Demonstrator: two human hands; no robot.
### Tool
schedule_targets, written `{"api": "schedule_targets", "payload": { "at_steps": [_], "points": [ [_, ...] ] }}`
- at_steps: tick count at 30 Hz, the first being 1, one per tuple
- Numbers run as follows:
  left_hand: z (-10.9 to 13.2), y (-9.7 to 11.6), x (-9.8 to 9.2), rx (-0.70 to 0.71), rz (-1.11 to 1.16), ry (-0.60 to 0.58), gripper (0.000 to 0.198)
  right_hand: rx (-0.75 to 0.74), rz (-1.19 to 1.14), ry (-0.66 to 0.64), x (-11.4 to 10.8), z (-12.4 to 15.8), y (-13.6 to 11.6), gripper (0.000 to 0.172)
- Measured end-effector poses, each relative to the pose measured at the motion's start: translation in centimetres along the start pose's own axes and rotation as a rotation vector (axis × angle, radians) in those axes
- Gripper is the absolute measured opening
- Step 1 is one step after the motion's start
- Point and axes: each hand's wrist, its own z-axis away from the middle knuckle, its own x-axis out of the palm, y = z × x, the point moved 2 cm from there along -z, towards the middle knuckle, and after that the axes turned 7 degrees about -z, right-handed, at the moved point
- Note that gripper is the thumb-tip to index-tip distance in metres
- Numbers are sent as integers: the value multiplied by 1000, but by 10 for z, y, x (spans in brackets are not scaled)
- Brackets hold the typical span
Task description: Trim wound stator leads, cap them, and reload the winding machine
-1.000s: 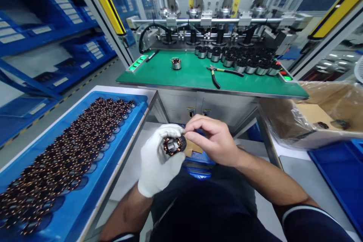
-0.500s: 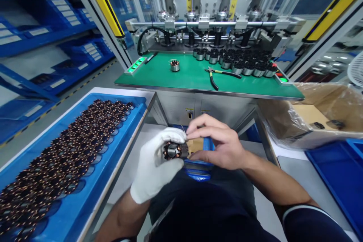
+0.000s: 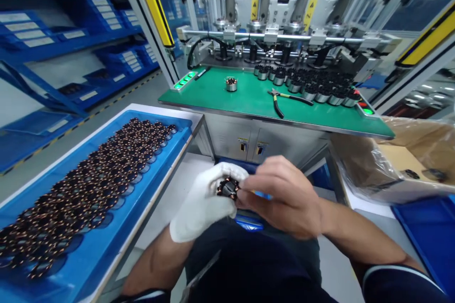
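My left hand (image 3: 204, 203), in a white glove, is closed around a small copper-wound motor stator (image 3: 227, 188) held over my lap. My bare right hand (image 3: 282, 196) is curled over the stator's right side, fingers pinched against it and covering part of it. A blue tray (image 3: 117, 227) full of several similar wound stators lies on the table to my left.
A green work mat (image 3: 249, 99) ahead carries one lone stator (image 3: 231, 84), pliers (image 3: 280, 100) and a cluster of metal-cased parts (image 3: 313, 87) below a winding machine. A bag-lined cardboard box (image 3: 408, 156) sits right, another blue tray (image 3: 430, 232) lower right, blue shelving left.
My right hand has closed further over the stator, hiding more of it, and the stator has turned in my left hand. The view has shifted slightly to the left.
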Motion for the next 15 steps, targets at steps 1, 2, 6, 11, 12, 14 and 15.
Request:
{"api": "schedule_targets", "payload": {
  "at_steps": [1,2,6,11,12,14,15],
  "points": [
    [3,5,0,81,-96,57,22,-56,101,19,0,2,-7,7],
    [6,9,0,183,-217,140,24,-110,184,28,0,4,-12,7],
    [16,21,8,480,-673,463,38,-110,284,74,3,7,-19,8],
    [16,14,12,477,-769,516,49,-87,214,178,15,11,-14,1],
    [16,11,12,471,-730,509,52,-45,176,193,18,13,-12,2],
    [15,7,12,462,-649,514,52,101,62,233,26,16,-8,5],
    [15,6,12,452,-595,510,52,180,-5,271,29,17,-6,6]
  ]
}}
